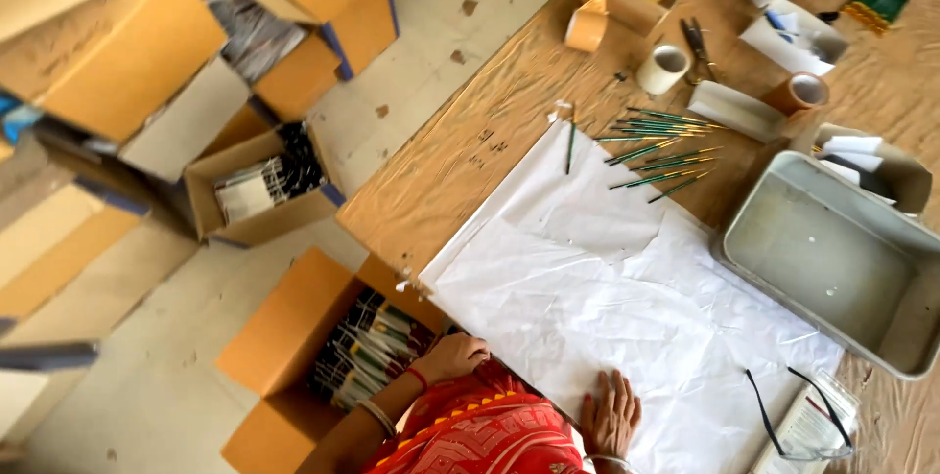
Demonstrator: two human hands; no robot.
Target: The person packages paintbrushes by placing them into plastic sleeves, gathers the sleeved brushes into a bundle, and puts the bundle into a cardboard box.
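Down to the left of the body, off the counter (pixel 460 151) edge, reaches the left hand (pixel 452 356) into an open cardboard box (pixel 284 337) on the floor. Rests it, fingers curled, on the upright rows of dark packets (pixel 367 356) packed there; cannot tell whether anything is gripped. Keeps the box close against the counter edge, probably so the packets lie within an easy stretch.

Lays the right hand (pixel 609 415) flat, fingers spread and holding nothing, on the near edge of a large white paper sheet (pixel 607 278). Seems to steady the body and pin the sheet while leaning sideways. Hands well apart, one low at the box, one up on the counter.

Beyond the right hand, across the sheet: a loose scatter of thin green sticks (pixel 661 151), half on the paper's far edge. Further still, two tape rolls (pixel 664 69) and scissors (pixel 697 43). To the right of the right hand, a shallow grey metal tray (pixel 832 259), and just beside that hand a pair of spectacles (pixel 798 415) on a clear sleeve.

Past the left hand, more open cartons (pixel 259 185) crowding the floor, leaving only a narrow path. Between the hands, only the counter edge in the way.
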